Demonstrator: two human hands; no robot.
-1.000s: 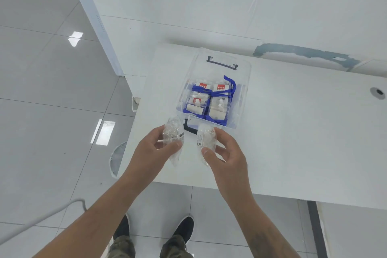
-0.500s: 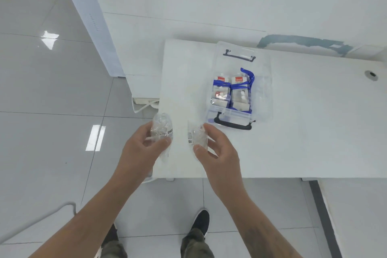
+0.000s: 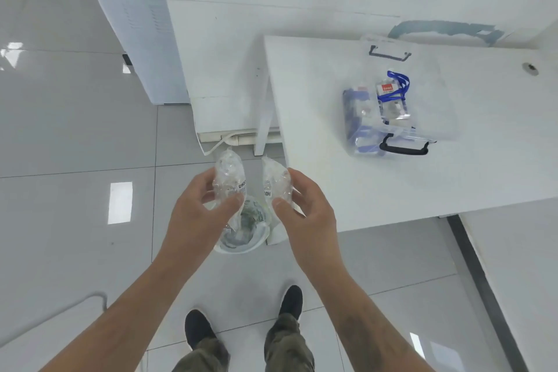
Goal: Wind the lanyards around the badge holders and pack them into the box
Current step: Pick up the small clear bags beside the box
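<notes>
Each hand pinches 1 crumpled clear wrapper, left hand (image 3: 199, 214) and right hand (image 3: 305, 214) level above the floor bin (image 3: 241, 232) off the desk's (image 3: 362, 190) near-left corner, while the box (image 3: 392, 112) sits up-right, nearer the right hand.

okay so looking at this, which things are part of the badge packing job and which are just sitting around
Part of the job:
clear box
wound badge holders in the box
clear wrappers, one in the left hand, one in the right hand

Just sitting around:
white table
white bin on the floor
</notes>
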